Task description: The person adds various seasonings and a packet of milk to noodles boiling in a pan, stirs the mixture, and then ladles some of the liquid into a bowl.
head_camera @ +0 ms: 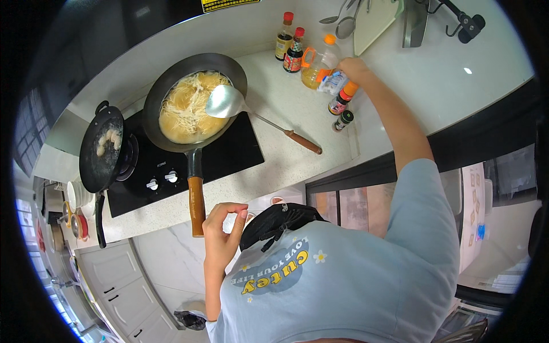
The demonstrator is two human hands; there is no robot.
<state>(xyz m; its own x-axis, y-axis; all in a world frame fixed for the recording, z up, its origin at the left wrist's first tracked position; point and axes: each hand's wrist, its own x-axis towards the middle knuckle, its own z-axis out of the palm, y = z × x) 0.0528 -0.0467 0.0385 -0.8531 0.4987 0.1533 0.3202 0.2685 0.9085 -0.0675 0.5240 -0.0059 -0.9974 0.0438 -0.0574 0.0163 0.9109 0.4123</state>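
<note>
My right hand (354, 70) reaches to the back right of the counter, its fingers at the top of a blue-and-white plastic packet (333, 82) beside an oil bottle (314, 70); whether it grips the packet is hard to tell. My left hand (225, 223) is raised before my body, thumb and forefinger close together, near the wok's wooden handle (197, 206) but apart from it. Noodles (191, 103) lie in pale broth in the large wok (156, 90). A metal wok spatula (225, 102) rests across its rim, its wooden grip over the counter.
A black frying pan (92, 163) with pale pieces of food (109, 141) sits on the left of the gas hob (161, 188). Sauce bottles (293, 53) and small seasoning jars (343, 121) stand near the wall. A green cutting board (375, 21) and a cleaver (415, 25) hang above.
</note>
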